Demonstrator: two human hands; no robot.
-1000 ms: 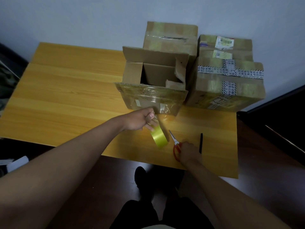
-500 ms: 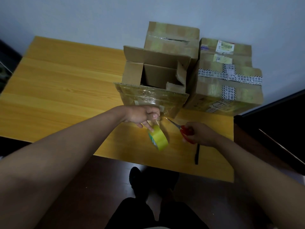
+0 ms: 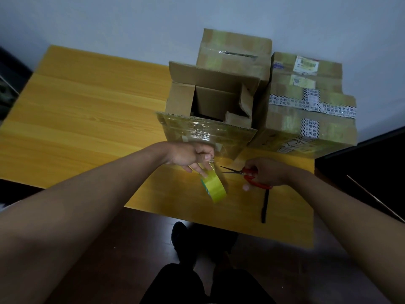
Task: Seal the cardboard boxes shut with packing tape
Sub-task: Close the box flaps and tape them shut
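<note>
An open cardboard box [image 3: 210, 102] stands on the yellow wooden table [image 3: 92, 110], its flaps up and its front flap covered in clear tape. My left hand [image 3: 192, 156] pinches a strip of clear tape stretched from the box's front face. A yellow tape roll [image 3: 213, 186] hangs from that strip below my fingers. My right hand [image 3: 265, 173] grips red-handled scissors [image 3: 245, 172], whose open blades point left at the tape strip, just short of it.
A taped box [image 3: 234, 55] stands behind the open one, and another taped box [image 3: 306, 110] with printed labels stands to its right against the wall. A black pen [image 3: 264, 207] lies near the table's front edge. My legs and the dark floor show below.
My right hand picked the scissors up from the table and brought them to the tape strip. My left hand moved up slightly, keeping the tape taut with the roll hanging below.
</note>
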